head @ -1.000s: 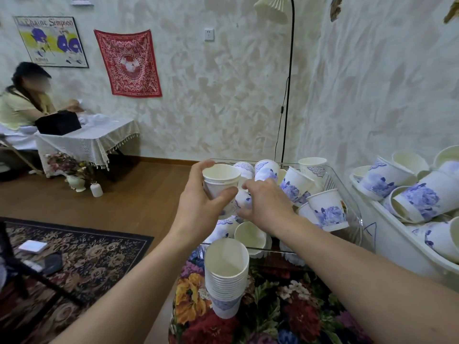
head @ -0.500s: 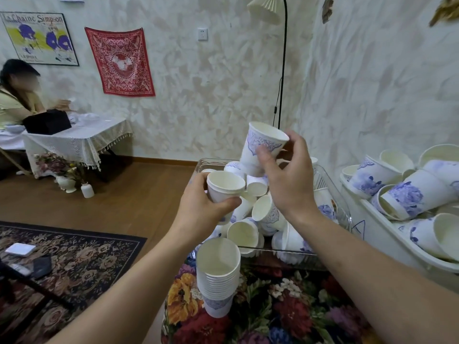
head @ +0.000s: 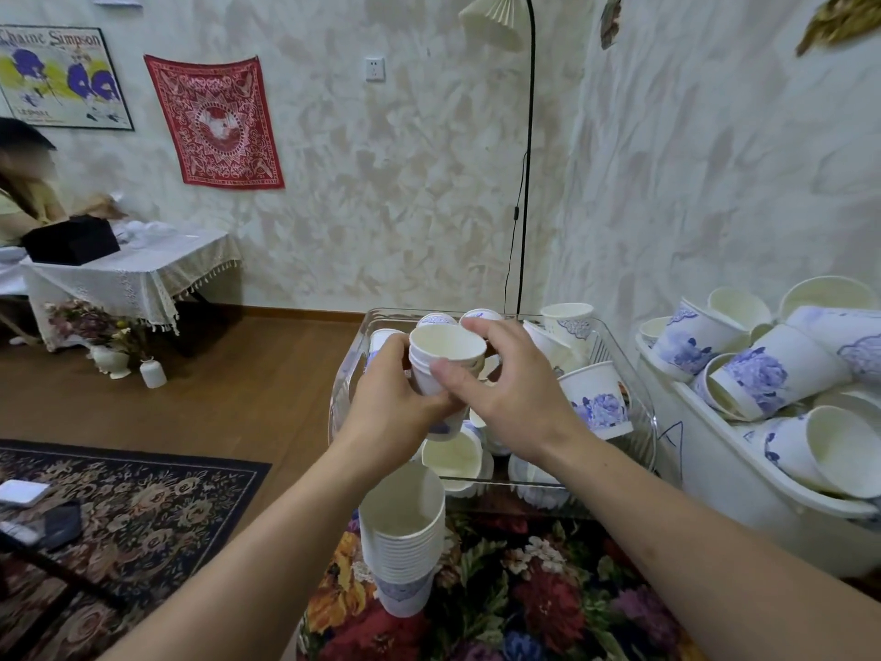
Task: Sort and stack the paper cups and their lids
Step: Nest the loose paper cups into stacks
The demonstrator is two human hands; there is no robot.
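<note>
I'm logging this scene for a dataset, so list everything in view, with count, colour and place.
held cups: few nested, white, between both hands
stacked cups: one tall stack, white with blue print, on floral cloth
clear bin: one, holds loose cups
white bin: one, right, heaped with blue-flowered cups
floor lamp: one, black pole, by wall
red cloth: one, on wall
poster: one, upper left
side table: one, white cloth, left
seated person: one, far left
left hand: grip on held cups
right hand: grip on held cups
</note>
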